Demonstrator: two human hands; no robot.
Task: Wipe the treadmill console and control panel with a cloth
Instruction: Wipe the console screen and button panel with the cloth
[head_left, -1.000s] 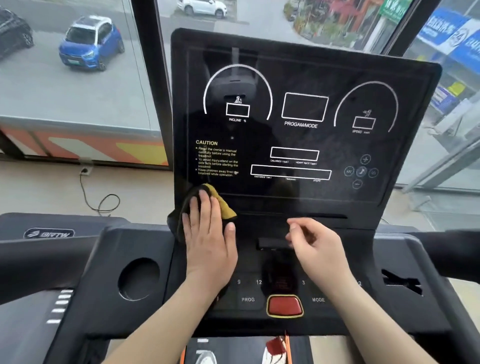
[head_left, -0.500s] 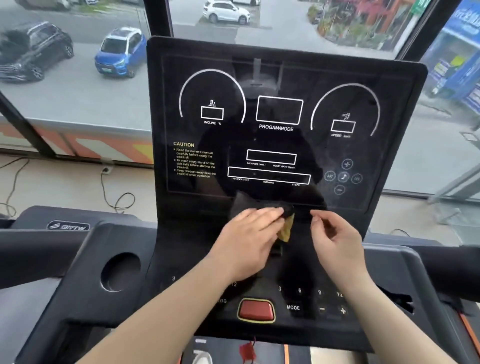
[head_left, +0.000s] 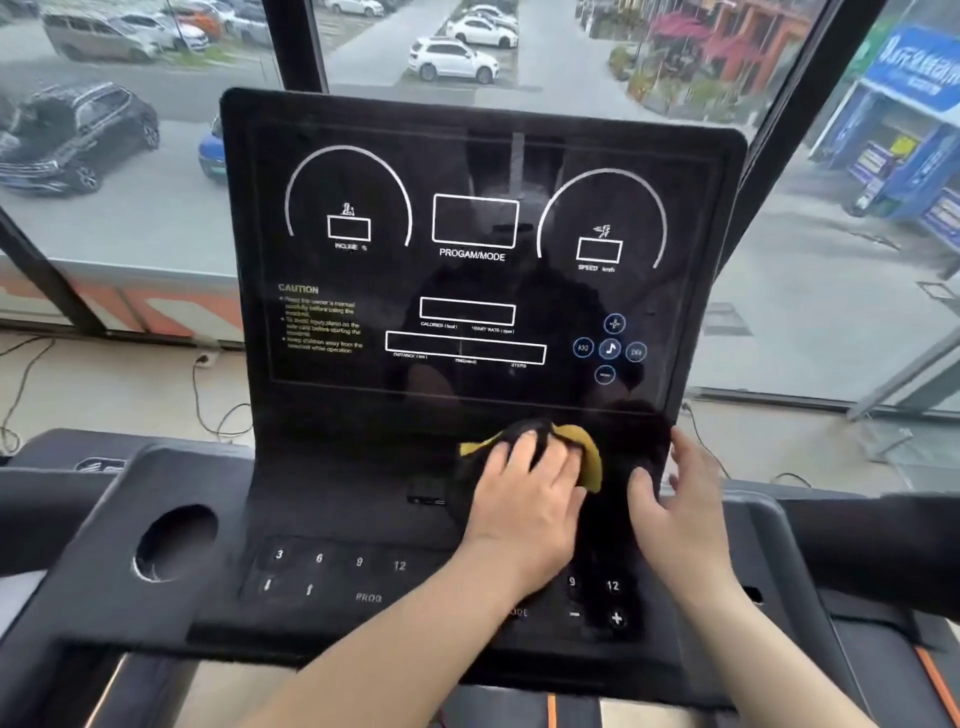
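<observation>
**Cloth under left hand at foot of display**

Near edge: black keypad control panel (head_left: 332, 571), number keys in two groups, left group clear, right group partly covered by the forearms. One round cup recess (head_left: 174, 543) at far left, well apart from both hands. Left hand (head_left: 524, 499) lies flat, fingers spread, pressing the black-and-yellow cloth (head_left: 582, 452) onto the panel just below the glossy black upright treadmill console (head_left: 467, 260). Right hand (head_left: 675, 504) open, grasping nothing, just beside the cloth near the console's right edge. Console face above is unobstructed. Count: one cloth, two hands.
</observation>
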